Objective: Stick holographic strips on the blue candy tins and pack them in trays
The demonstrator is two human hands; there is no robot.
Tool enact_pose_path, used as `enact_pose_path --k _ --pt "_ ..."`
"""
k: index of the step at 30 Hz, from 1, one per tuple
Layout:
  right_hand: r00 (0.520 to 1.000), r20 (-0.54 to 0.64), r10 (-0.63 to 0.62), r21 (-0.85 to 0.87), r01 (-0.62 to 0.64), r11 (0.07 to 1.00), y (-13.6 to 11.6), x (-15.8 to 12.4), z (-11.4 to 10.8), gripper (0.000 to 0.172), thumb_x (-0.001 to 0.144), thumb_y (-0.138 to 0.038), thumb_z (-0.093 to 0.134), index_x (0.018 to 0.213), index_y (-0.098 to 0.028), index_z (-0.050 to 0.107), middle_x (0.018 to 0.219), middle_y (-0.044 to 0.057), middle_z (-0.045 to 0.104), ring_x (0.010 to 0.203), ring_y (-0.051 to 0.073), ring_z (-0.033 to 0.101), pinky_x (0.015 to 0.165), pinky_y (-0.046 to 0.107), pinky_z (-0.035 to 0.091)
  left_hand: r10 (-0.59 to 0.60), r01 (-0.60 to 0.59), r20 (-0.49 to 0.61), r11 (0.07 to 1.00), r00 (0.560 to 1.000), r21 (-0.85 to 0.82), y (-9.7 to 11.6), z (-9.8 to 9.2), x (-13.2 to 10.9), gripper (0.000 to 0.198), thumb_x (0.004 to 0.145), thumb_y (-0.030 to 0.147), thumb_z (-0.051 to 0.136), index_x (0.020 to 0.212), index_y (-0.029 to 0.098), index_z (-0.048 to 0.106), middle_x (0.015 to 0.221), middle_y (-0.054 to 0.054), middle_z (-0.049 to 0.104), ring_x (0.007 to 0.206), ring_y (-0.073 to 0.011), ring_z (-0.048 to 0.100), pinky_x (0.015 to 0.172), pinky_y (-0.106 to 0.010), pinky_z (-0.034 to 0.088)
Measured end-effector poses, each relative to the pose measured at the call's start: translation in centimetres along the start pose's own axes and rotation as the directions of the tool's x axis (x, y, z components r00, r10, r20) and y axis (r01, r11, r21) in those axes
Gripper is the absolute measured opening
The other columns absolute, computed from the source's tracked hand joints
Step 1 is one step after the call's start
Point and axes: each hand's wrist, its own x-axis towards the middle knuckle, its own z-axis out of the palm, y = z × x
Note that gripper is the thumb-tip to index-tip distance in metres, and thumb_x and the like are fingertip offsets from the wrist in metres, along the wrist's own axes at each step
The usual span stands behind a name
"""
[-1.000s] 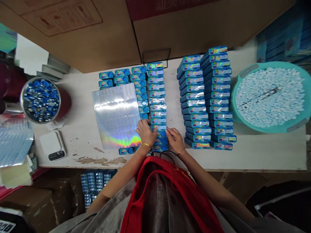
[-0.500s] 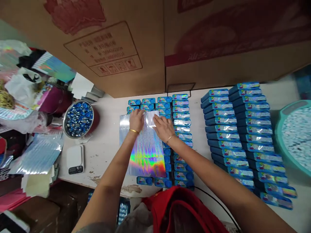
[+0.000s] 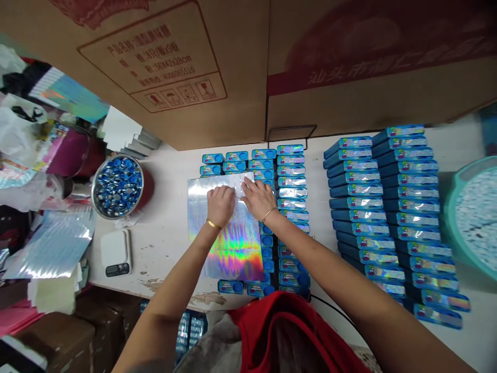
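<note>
A shiny holographic sticker sheet (image 3: 229, 243) lies on rows of small blue boxes (image 3: 289, 181) on the white table (image 3: 166, 243). My left hand (image 3: 219, 205) rests on the sheet's upper part with its fingers curled down onto it. Close to its right, my right hand (image 3: 258, 197) presses its fingertips at the sheet's top right corner, where several stickers are gone. Whether the fingers pinch a sticker is hidden. Both wrists wear a thin bracelet.
Two long stacked rows of blue boxes (image 3: 384, 207) run down the right. A teal basin of white pieces (image 3: 476, 217) sits at the far right. A metal bowl of blue caps (image 3: 117, 185) and a small white scale (image 3: 115, 252) stand left. Big cardboard boxes (image 3: 240, 67) wall the back.
Both hands left the near boxes and reached up to the far end of the sheet. Since half a second ago the left hand slid down and right, closer to the right hand.
</note>
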Motion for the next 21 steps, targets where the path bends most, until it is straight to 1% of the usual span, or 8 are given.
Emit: enact_pose_path --k 3,4,6,8,10,13,17,21 --pt "0.998 -0.054 0.023 0.125 -0.016 0.992 0.1 -0.8 -0.5 0.044 0.097 -0.034 0.044 0.136 -0.015 0.052 0.149 0.013 0.043 0.124 0.033 0.041 0.094 0.047 0.035 -0.164 0.131 -0.114 0.958 0.98 -0.255 3.6 -2.3 -4.2 0.011 0.088 0.028 0.058 0.08 0.02 0.057 0.079 -0.003 0.063 0.08 -0.0191 0.057 0.083 -0.038 0.036" --pt "0.993 -0.104 0.056 0.205 -0.033 0.978 0.1 -1.7 -0.7 0.045 0.098 -0.038 0.043 0.134 -0.015 0.054 0.148 0.013 0.045 0.125 0.033 0.041 0.097 0.048 0.035 -0.264 0.193 -0.139 0.9 0.954 -0.39 4.9 -3.1 -5.6 0.013 0.086 0.03 0.061 0.078 0.02 0.056 0.077 -0.002 0.062 0.077 -0.0173 0.057 0.082 -0.036 0.038" --pt "0.961 -0.208 0.183 0.434 -0.077 0.898 -0.1 -4.6 -1.1 0.05 0.099 -0.048 0.035 0.129 -0.015 0.058 0.14 0.014 0.054 0.124 0.03 0.045 0.1 0.046 0.036 -0.481 0.304 -0.089 0.675 0.872 -0.672 7.6 -4.3 -7.8 0.016 0.082 0.032 0.066 0.078 0.02 0.055 0.075 0.0 0.061 0.075 -0.0149 0.058 0.077 -0.031 0.041" --pt "0.917 -0.192 0.349 0.694 -0.125 0.709 -0.6 -9.0 -1.5 0.06 0.098 -0.058 0.024 0.12 -0.017 0.063 0.122 0.012 0.064 0.111 0.026 0.055 0.096 0.042 0.042 -0.608 0.363 0.066 0.379 0.791 -0.851 10.0 -5.0 -9.4 0.019 0.078 0.033 0.07 0.078 0.02 0.055 0.074 0.001 0.061 0.073 -0.0135 0.059 0.071 -0.027 0.043" --pt "0.894 -0.043 0.445 0.863 -0.191 0.467 -1.3 -13.9 -2.0 0.066 0.095 -0.065 0.023 0.11 -0.018 0.066 0.101 0.008 0.07 0.091 0.022 0.062 0.084 0.038 0.048 -0.634 0.384 0.204 0.16 0.746 -0.909 12.1 -4.8 -10.6 0.023 0.073 0.033 0.074 0.076 0.019 0.056 0.071 0.002 0.061 0.071 -0.0123 0.059 0.069 -0.025 0.044" --pt "0.857 0.136 0.497 0.927 -0.287 0.242 -1.9 -20.7 -2.5 0.052 0.084 -0.068 0.05 0.088 -0.02 0.068 0.078 0.003 0.069 0.073 0.019 0.061 0.072 0.033 0.049 -0.593 0.428 0.337 0.013 0.731 -0.904 14.9 -3.1 -12.4 0.026 0.068 0.033 0.078 0.071 0.019 0.056 0.066 0.003 0.06 0.065 -0.0105 0.057 0.067 -0.023 0.044" --pt "0.8 0.147 0.582 0.931 -0.31 0.191 -1.2 -26.1 -2.7 0.039 0.081 -0.058 0.061 0.069 -0.02 0.06 0.066 0.0 0.062 0.066 0.015 0.055 0.068 0.029 0.047 -0.494 0.513 0.434 0.029 0.753 -0.858 17.6 0.2 -15.0 0.026 0.067 0.035 0.077 0.069 0.018 0.058 0.063 0.003 0.059 0.06 -0.0101 0.053 0.062 -0.023 0.041" --pt "0.804 0.069 0.59 0.883 -0.324 0.339 0.6 -28.2 -2.2 0.038 0.084 -0.053 0.056 0.065 -0.021 0.056 0.06 -0.002 0.053 0.059 0.013 0.046 0.06 0.026 0.04 -0.459 0.477 0.297 0.348 0.837 -0.807 18.8 2.4 -16.3 0.016 0.075 0.03 0.07 0.068 0.019 0.06 0.069 0.001 0.06 0.07 -0.0135 0.054 0.072 -0.028 0.042"
